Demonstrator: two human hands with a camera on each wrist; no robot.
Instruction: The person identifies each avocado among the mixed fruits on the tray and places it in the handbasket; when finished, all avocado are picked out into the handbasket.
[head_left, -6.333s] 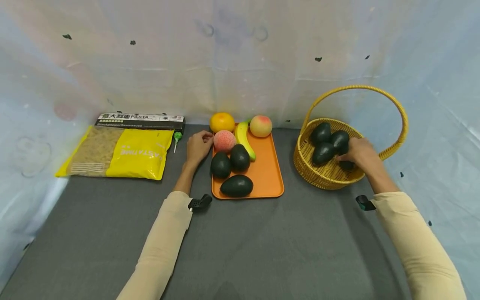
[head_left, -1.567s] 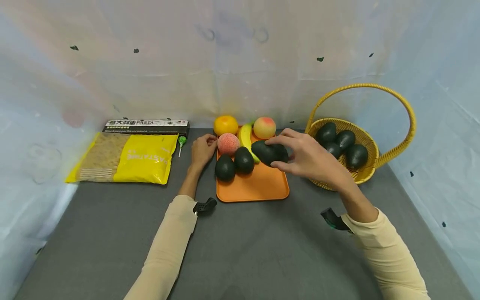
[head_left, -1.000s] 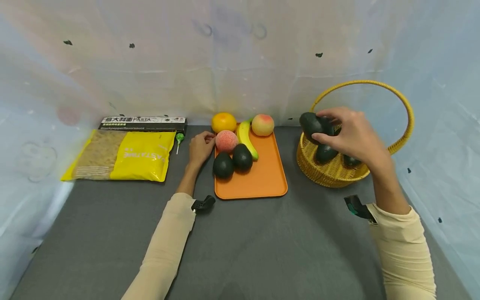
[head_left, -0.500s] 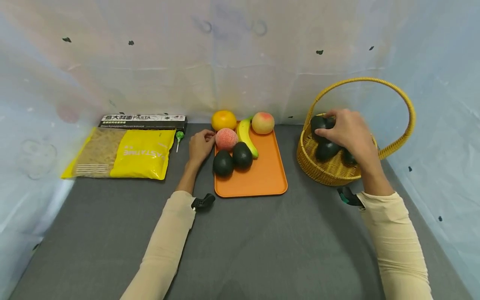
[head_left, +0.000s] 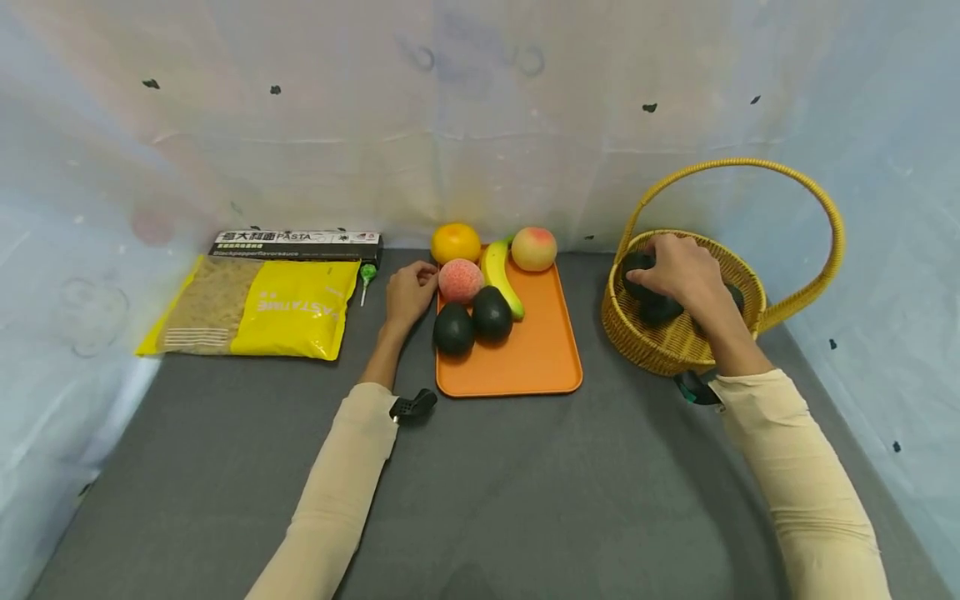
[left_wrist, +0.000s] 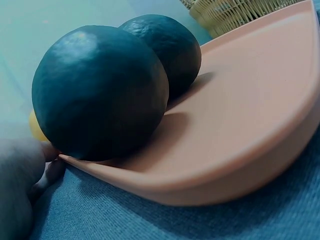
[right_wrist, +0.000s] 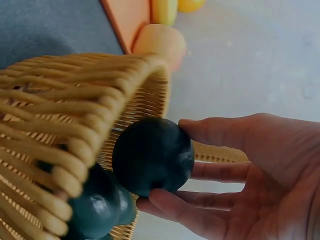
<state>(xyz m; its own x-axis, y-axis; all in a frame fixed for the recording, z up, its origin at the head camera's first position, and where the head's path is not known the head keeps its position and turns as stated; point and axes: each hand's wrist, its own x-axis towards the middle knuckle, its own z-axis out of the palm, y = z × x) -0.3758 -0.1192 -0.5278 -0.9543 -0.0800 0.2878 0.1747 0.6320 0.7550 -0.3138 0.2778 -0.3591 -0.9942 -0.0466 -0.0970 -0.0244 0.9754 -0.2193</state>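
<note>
My right hand [head_left: 686,271] is inside the yellow wicker basket [head_left: 652,357], thumb and fingers gripping a dark green avocado [right_wrist: 152,157] near the basket's far-left wall. Beneath and beside it lie other avocados [right_wrist: 95,205], partly hidden by the hand. At the orange tray [head_left: 528,367], my left hand [head_left: 411,293] pinches the left rim, as the left wrist view shows. Two avocados touch each other on the tray: a left avocado [head_left: 453,330] and a right avocado [head_left: 492,314]. Behind them are a pink peach [head_left: 461,282], a banana [head_left: 498,273], an orange [head_left: 455,243] and a pale peach [head_left: 534,249].
Left of the tray lie a yellow pasta bag [head_left: 292,308], a black-and-white pasta box [head_left: 300,247] and a green lollipop [head_left: 367,273]. The basket's tall handle [head_left: 750,164] arches above the right hand. A pale curtain [head_left: 480,125] hangs behind the grey table [head_left: 540,483].
The avocado at the tray's front has been lifted by my right hand, carried right and lowered into the basket, still held. My left hand has stayed at the tray's rim.
</note>
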